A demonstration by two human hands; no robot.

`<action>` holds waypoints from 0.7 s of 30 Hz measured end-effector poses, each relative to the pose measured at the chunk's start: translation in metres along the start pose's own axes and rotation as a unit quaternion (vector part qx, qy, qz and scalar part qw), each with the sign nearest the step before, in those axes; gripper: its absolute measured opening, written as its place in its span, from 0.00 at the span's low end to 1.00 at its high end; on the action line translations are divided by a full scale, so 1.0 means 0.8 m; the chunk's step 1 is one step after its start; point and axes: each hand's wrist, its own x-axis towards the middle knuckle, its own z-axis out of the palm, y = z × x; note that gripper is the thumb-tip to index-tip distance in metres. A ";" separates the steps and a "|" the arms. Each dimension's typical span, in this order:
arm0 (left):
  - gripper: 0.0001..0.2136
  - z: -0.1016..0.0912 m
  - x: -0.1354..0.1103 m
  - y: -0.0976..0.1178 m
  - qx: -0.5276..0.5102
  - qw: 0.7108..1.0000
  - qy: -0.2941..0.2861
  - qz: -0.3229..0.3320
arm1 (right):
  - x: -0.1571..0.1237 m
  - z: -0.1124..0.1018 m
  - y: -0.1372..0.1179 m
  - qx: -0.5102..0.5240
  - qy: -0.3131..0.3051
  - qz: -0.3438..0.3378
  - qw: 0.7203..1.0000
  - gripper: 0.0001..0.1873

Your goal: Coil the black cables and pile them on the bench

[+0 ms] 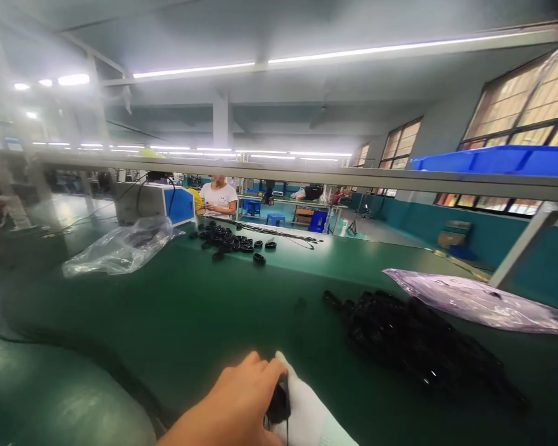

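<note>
At the bottom edge, my bare left hand [239, 399] curls its fingers around a small black part [279, 402]. My right hand [309, 415], in a white glove, presses against the same black part from the right. Both hands sit low over the green table [190, 310]. A blurred heap of black parts [413, 341] lies to the right of my hands. Farther back, several black rings [227, 240] are scattered on the table beside thin black cables [283, 234].
A crumpled clear plastic bag [121, 248] lies at the back left, and another plastic bag [478, 300] at the right. A grey and blue machine [155, 203] stands behind. A person in a white shirt [218, 197] sits beyond. A blue bin [502, 160] rests on an overhead shelf.
</note>
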 end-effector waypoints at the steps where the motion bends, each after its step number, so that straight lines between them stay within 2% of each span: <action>1: 0.23 0.001 0.005 -0.002 0.019 1.000 0.007 0.004 | 0.000 0.000 0.003 0.001 0.009 0.004 1.000 0.26; 4: 0.16 -0.001 0.022 -0.023 -0.017 0.999 -0.034 0.021 | -0.004 -0.003 -0.002 -0.067 0.064 -0.011 0.996 0.30; 6: 0.08 -0.003 0.030 -0.038 -0.102 0.990 -0.095 0.021 | -0.011 -0.007 -0.015 -0.135 0.097 -0.026 0.986 0.23; 8: 0.06 0.001 0.032 -0.047 -0.159 0.980 -0.120 0.013 | -0.018 -0.010 -0.028 -0.111 0.072 -0.030 0.991 0.16; 10: 0.08 0.009 0.030 -0.049 -0.165 0.980 -0.110 0.005 | -0.025 -0.012 -0.037 -0.010 0.012 -0.023 1.000 0.17; 13: 0.08 0.017 0.022 -0.040 -0.196 0.978 -0.064 -0.038 | -0.027 -0.012 -0.035 0.102 -0.052 -0.009 0.993 0.23; 16: 0.04 0.009 0.017 -0.026 -0.335 0.940 -0.005 -0.066 | -0.020 -0.010 -0.021 0.197 -0.110 -0.030 0.974 0.26; 19: 0.09 -0.004 0.014 -0.015 -0.469 0.883 0.020 -0.017 | -0.012 -0.009 -0.008 0.256 -0.146 -0.060 0.954 0.28; 21: 0.10 -0.008 0.012 -0.012 -0.484 0.874 0.041 0.010 | -0.012 -0.011 -0.006 0.258 -0.165 -0.051 0.950 0.31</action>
